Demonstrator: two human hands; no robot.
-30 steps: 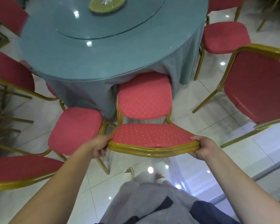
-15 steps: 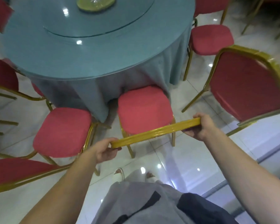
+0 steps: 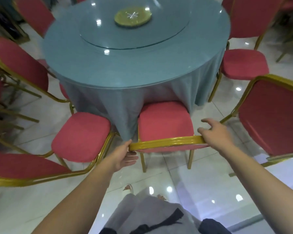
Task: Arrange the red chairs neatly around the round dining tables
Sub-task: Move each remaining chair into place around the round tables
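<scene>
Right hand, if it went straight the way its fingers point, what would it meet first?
Likely the blue tablecloth: the right hand points left across the chair seat, apparently above it. Depth is unclear.

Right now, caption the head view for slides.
Left hand holds the red chair by its rail at the round table; right hand open on it.

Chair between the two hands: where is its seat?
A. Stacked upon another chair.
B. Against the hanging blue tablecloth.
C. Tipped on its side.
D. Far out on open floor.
B: the chair stands upright, its seat front meeting the tablecloth below the rim of the round table.
</scene>
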